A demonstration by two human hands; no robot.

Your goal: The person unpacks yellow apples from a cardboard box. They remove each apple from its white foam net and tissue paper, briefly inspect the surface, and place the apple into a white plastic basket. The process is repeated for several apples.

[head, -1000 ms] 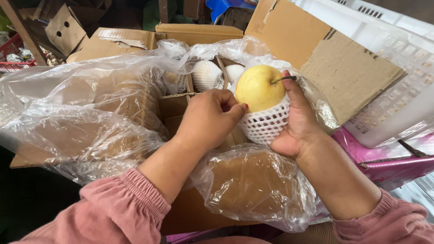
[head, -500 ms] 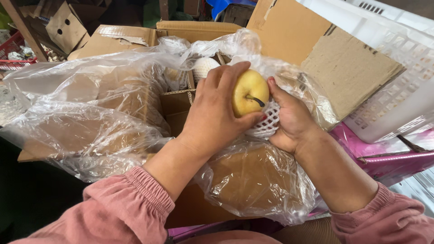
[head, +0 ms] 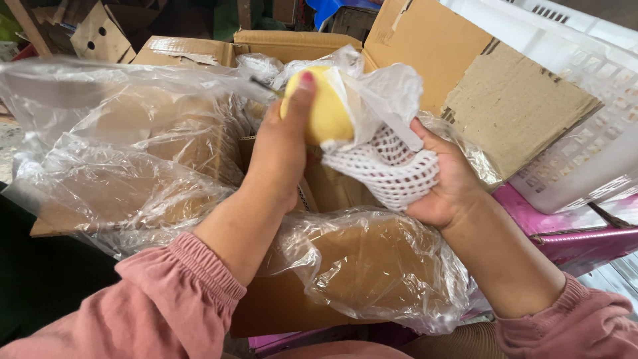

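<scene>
Left hand [head: 282,149] wraps its fingers around a yellow pear [head: 323,114], held above the open cardboard box [head: 425,46]. Right hand [head: 446,179] clutches the white foam net sleeve [head: 389,169] and a thin clear plastic bag [head: 385,93] draped over the fruit (sleeve sits just under it). Clear plastic liner [head: 113,153] spills over the box. White plastic crate [head: 585,126] at right.

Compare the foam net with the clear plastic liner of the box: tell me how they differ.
The foam net is white, opaque and open-meshed; the plastic liner is clear and unbroken. The net is small, gripped in the right hand; the liner drapes across the cardboard box. Both are soft, crumpled packing.
</scene>
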